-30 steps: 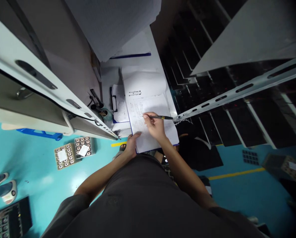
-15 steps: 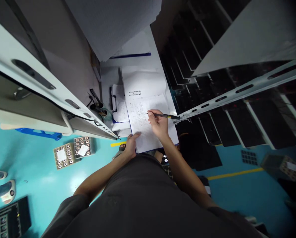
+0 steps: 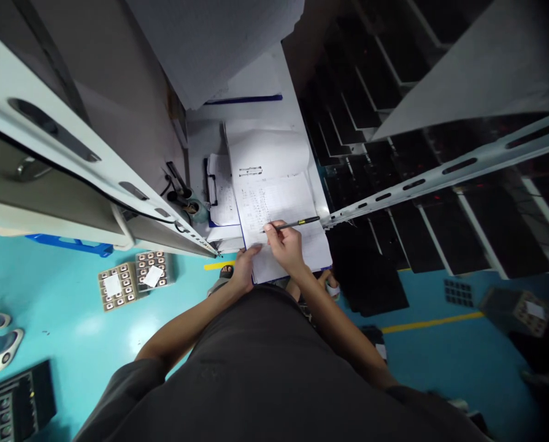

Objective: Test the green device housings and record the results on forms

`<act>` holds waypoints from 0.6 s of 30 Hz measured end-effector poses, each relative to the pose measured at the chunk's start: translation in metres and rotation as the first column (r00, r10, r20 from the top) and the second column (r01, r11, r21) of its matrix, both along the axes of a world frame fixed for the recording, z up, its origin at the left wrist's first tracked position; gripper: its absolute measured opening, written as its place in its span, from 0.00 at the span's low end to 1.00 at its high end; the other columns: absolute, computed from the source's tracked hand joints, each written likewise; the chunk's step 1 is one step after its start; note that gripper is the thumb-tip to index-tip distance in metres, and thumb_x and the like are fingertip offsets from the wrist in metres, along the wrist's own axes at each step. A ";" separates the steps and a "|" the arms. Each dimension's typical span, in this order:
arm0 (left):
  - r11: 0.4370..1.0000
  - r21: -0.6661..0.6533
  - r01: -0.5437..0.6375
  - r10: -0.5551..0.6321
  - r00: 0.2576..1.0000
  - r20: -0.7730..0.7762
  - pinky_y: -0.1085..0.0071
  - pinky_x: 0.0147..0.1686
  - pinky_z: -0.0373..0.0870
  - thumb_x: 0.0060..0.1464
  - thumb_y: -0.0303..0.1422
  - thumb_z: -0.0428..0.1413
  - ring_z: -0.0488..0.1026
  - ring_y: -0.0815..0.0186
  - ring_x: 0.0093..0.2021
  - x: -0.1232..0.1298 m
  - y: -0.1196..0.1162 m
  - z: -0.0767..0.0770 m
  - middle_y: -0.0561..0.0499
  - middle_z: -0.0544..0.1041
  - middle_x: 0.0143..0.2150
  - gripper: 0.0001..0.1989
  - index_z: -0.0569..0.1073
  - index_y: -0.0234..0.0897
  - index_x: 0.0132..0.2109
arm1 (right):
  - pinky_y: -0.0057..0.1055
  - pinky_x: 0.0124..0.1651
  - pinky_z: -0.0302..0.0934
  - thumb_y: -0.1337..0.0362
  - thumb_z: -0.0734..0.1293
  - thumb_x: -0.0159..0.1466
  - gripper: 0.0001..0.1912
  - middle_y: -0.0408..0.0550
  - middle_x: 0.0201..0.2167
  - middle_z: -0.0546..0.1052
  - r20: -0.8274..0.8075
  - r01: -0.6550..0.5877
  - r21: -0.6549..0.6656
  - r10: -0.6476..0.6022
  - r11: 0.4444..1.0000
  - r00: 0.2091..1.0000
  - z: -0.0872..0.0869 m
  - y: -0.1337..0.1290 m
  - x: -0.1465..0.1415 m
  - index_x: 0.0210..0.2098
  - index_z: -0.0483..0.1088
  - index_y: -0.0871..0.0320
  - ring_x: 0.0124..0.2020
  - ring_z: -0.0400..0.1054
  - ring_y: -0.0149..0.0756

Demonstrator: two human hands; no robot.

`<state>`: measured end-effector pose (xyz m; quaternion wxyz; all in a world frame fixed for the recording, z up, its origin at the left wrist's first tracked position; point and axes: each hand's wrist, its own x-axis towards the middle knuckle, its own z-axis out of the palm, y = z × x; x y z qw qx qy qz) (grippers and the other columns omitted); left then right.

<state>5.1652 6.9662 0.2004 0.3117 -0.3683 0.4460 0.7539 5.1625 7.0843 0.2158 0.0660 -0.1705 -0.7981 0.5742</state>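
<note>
An open binder of papers (image 3: 289, 196) lies on a narrow white shelf, its lower sheet covered with small handwriting at the left. My right hand (image 3: 286, 247) is closed around a dark pen (image 3: 302, 221), whose tip points at the written sheet and whose back end leans to the right. With its thumb on top of the paper, my left hand (image 3: 245, 267) grips the binder's lower left edge. Left of the binder is a clipboard with a sheet (image 3: 223, 205).
A cup with pens and tools (image 3: 198, 212) stands left of the clipboard. White perforated posts rise on both sides, with black racks (image 3: 440, 236) at the right. Trays of small parts (image 3: 118, 286) sit on the blue-green floor. Another person's feet (image 3: 5, 350) show at far left.
My right hand has moved down and slightly left over the sheet with the pen. My left hand stays on the binder's edge.
</note>
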 end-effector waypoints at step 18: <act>1.000 0.013 -0.018 0.018 1.000 -0.001 0.65 0.36 0.69 0.32 0.36 0.69 0.76 0.59 0.33 0.003 0.002 -0.006 0.48 0.81 0.32 0.21 0.78 0.33 0.37 | 0.32 0.33 0.59 0.52 0.61 0.69 0.16 0.44 0.24 0.74 -0.026 -0.039 0.211 0.045 0.977 0.999 -0.012 -0.001 0.003 0.33 0.71 0.57 0.24 0.65 0.33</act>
